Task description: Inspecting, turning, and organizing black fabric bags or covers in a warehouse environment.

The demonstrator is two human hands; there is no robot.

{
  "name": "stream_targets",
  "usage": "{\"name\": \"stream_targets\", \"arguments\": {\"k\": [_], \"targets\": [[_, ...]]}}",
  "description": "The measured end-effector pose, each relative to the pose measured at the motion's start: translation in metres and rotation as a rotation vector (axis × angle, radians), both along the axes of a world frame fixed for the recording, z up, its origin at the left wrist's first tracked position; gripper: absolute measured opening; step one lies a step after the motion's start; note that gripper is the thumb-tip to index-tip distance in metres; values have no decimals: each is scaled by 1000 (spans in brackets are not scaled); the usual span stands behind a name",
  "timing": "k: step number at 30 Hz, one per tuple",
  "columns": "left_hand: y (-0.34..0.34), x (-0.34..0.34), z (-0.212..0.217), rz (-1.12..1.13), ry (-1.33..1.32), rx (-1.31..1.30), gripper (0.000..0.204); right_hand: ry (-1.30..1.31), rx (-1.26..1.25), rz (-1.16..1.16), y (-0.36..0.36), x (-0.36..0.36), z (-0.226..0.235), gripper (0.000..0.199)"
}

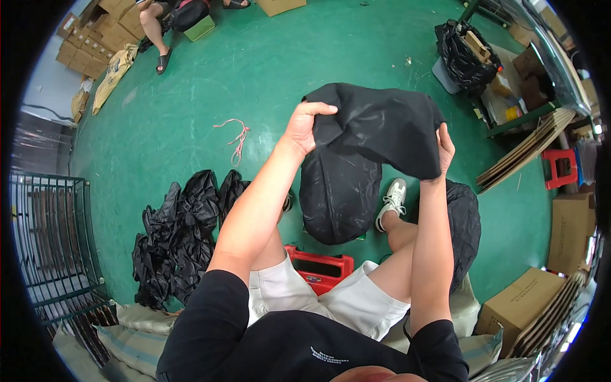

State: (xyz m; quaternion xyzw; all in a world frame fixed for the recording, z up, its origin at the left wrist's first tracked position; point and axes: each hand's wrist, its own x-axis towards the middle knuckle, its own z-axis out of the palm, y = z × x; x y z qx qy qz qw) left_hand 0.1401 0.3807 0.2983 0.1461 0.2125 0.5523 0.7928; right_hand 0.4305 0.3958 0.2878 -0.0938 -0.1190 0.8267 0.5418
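Stretched between my two hands is a piece of black fabric [388, 121], wide and slightly creased, its lower edge sagging in the middle. My left hand [304, 126] grips its left end with the thumb on top. At the other end my right hand [445, 148] holds the right edge; part of those fingers is hidden behind the cloth. Below the fabric stands a rounded, full-looking black bundle [339, 197] with a seam down it, between my feet. Whether the fabric is joined to this bundle I cannot tell.
Crumpled black pieces [181, 229] lie in a heap at left. Another black bundle [463, 229] is beside my right leg. A red stool [321, 267] is between my thighs. Pink string [240, 140] lies on the green floor [254, 70]. Cardboard boxes [525, 299] stand at right. Another person's leg [156, 35] shows far left.
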Motion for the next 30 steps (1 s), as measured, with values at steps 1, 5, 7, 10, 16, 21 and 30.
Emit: {"name": "stream_targets", "arguments": {"k": [1,5,7,10,16,21,30], "targets": [[2,-5,0,-39,-29,24,28,40,-1,14,-1,1,0,44],[12,-15,-8,-43,-165,-88,31,-252,-71,-58,2,-5,-3,37],[8,-7,7,-8,-166,-105,29,-273,-57,-38,2,-6,-3,33],[3,-4,13,47,-87,-104,27,-183,-43,64,1,-9,-1,36],[6,1,-4,-36,145,-129,24,-154,-82,-9,-4,-19,10,31],[26,2,-11,47,53,-169,24,-401,-58,-137,19,-18,-3,22],[47,21,-1,249,83,56,23,-347,-69,-264,47,-41,-3,20]]}}
